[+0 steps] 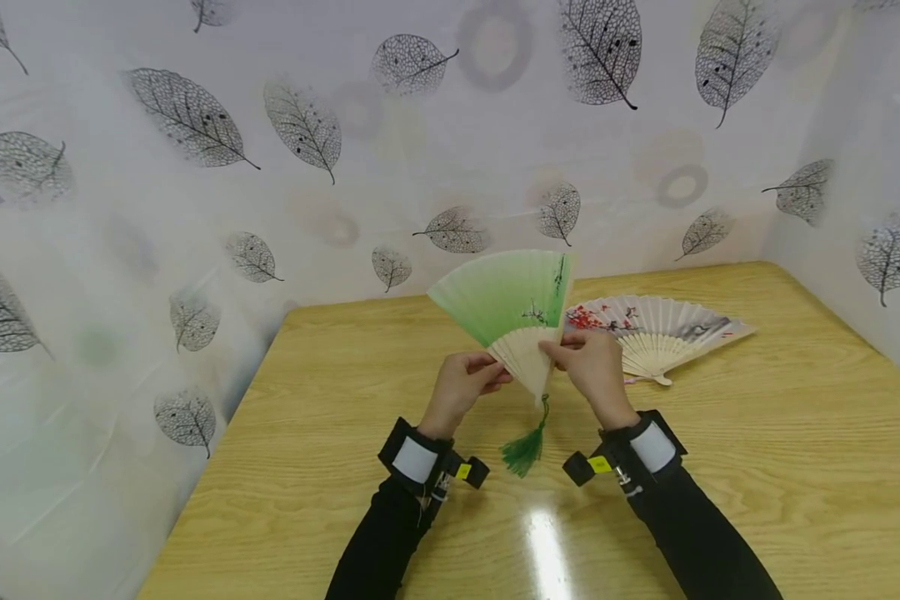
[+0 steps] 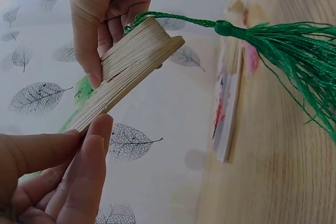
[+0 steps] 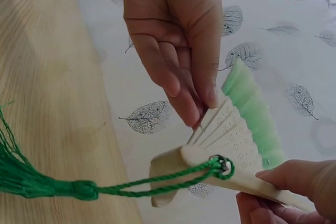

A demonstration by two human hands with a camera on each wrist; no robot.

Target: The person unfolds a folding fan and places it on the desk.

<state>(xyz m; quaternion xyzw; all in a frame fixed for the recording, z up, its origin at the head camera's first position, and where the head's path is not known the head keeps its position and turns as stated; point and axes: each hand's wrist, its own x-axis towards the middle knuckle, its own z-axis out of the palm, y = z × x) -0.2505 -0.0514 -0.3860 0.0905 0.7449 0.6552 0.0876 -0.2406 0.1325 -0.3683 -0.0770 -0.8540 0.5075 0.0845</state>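
Observation:
A green folding fan (image 1: 506, 292) with pale wooden ribs is spread partway and held up above the table. My left hand (image 1: 461, 385) pinches its left outer rib between thumb and fingers. On the opposite side, my right hand (image 1: 591, 371) pinches the right outer rib, thumb on the near face. From the fan's pivot end hangs a green tassel (image 1: 523, 450), which appears large in the left wrist view. In the right wrist view, the tassel's cord loops through the pivot, and the ribs (image 3: 231, 135) show cut-out patterns.
Behind my right hand, a second folding fan (image 1: 667, 325), white with red blossoms, lies spread on the wooden table (image 1: 315, 467). A leaf-printed white sheet (image 1: 390, 158) covers the wall behind and at the sides.

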